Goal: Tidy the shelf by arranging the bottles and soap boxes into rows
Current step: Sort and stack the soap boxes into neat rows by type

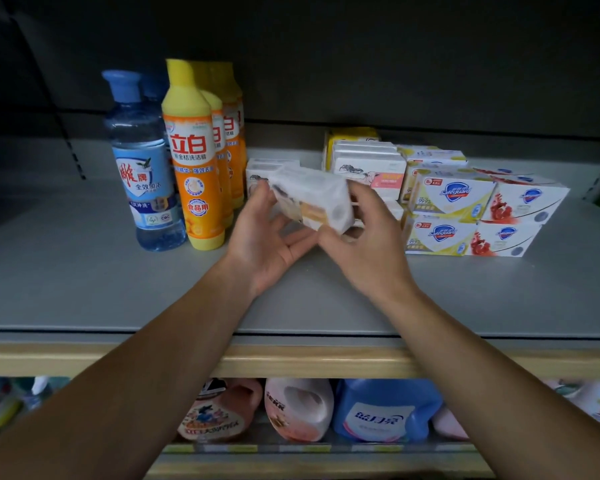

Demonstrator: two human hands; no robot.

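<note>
Both hands hold one white soap box (pixel 312 200) in the air above the shelf (pixel 84 271), just in front of the soap stacks. The box is blurred and tilted. The left hand (pixel 267 247) lies palm-up under its left end, thumb on the near face, fingers loosely spread beneath. The right hand (pixel 368 237) grips the right end, fingers curled round it.

The bottles look done: blue bottles (pixel 142 161) and yellow bottles (pixel 194 157) stand in files at the left. Safeguard boxes (pixel 465 209) are stacked two high at the right, with white boxes (pixel 368 164) piled behind them. Another white box (pixel 257 171) sits beside the yellow bottles.

The step in hand seems to be placing this box. Next, it likely needs turning level and setting flush in the gap between the bottles and the stacks, without nudging the stacks.
</note>
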